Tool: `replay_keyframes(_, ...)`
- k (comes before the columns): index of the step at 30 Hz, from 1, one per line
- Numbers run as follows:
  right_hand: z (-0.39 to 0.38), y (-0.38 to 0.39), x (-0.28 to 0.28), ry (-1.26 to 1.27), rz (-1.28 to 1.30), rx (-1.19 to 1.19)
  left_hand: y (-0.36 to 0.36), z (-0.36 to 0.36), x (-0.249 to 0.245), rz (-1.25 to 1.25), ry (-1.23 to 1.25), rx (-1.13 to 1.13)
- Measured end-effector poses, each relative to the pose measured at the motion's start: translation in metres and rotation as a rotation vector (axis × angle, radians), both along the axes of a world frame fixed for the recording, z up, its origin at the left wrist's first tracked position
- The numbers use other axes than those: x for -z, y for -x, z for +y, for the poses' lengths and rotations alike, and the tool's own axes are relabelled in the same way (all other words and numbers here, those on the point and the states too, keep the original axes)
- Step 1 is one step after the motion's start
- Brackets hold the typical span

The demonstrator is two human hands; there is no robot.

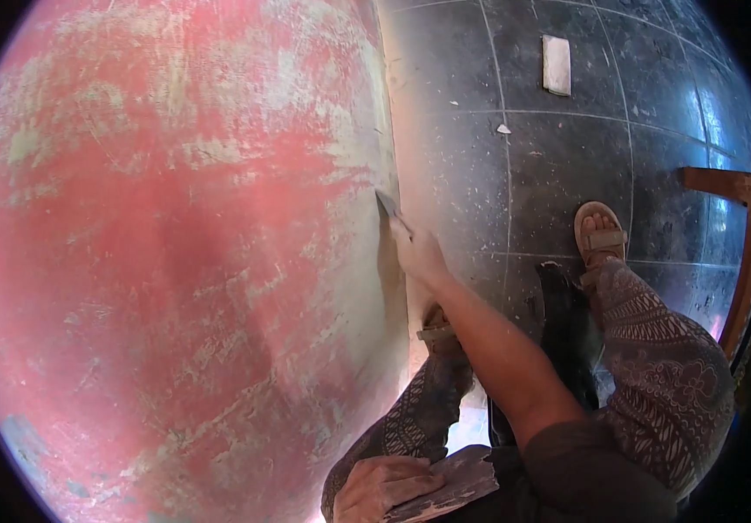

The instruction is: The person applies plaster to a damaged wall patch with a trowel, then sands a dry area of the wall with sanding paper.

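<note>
Currently the scraper (386,206) sits centre frame, blade tip pressed against the edge of the red wall (175,261) and tilted up-left. The right hand (419,253) has its fingers clenched round the handle, which the hand hides. My read is a thin metal blade: light, stiff lengthwise, probably some flex at the tip, edge likely sharp. Hold it by the handle, never the blade.

The left hand (380,488), bottom centre, has its fingers curled over the edge of a flat board (458,479) smeared grey-white. The board looks light and rigid.

The wall fills the left half, its red paint patchy with pale streaks. A dark tiled floor (567,157) takes the right half, dusty along the wall foot. A sandal (600,231) is right of centre, with patterned trousers (672,375) below it. A white block (556,64) lies on the tiles upper right, and a wooden frame (746,261) stands at the right edge.
</note>
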State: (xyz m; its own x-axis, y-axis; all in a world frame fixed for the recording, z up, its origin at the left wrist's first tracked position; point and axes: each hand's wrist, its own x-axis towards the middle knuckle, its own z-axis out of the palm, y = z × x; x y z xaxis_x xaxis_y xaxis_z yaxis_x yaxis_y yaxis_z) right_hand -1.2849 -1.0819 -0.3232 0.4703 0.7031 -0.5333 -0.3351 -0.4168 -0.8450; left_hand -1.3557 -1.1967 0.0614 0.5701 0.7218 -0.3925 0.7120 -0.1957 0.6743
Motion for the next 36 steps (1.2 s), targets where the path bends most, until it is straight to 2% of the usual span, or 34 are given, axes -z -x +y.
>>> replay_keyframes(3,0.019,0.000,0.011,0.060,-0.038,0.014,0.001,0.002,-0.001,0.006,0.002,0.007)
replay_keyframes(6,0.004,0.007,0.017,0.102,0.010,-0.076,0.003,0.003,-0.001,0.005,0.003,0.013)
replay_keyframes(14,-0.038,0.024,-0.037,0.028,0.213,-0.103,-0.001,0.007,0.001,0.024,0.003,0.008)
replay_keyframes(18,-0.052,0.034,-0.036,0.022,0.187,-0.130,-0.002,0.008,0.001,0.022,0.007,0.017)
replay_keyframes(20,-0.048,0.018,-0.037,0.121,0.194,-0.243,-0.002,0.007,0.002,0.023,0.005,0.017)
replay_keyframes(22,-0.032,-0.005,-0.023,0.189,0.326,-0.294,-0.001,0.003,0.001,0.025,0.009,0.020)
replay_keyframes(24,-0.019,-0.025,0.002,0.225,0.576,-0.274,0.000,0.003,0.001,0.028,0.003,0.023)
replay_keyframes(27,-0.034,-0.028,-0.014,0.178,0.490,-0.339,0.000,0.002,0.000,0.018,-0.007,0.031)
replay_keyframes(30,-0.049,-0.027,-0.056,0.106,0.533,-0.330,0.000,0.001,-0.002,0.026,-0.011,0.035)
replay_keyframes(32,-0.037,-0.009,-0.009,0.115,0.468,-0.292,-0.004,0.000,-0.002,0.031,-0.014,0.032)
replay_keyframes(36,-0.025,-0.012,-0.011,0.175,0.414,-0.314,-0.007,-0.003,-0.002,0.032,-0.024,0.046)
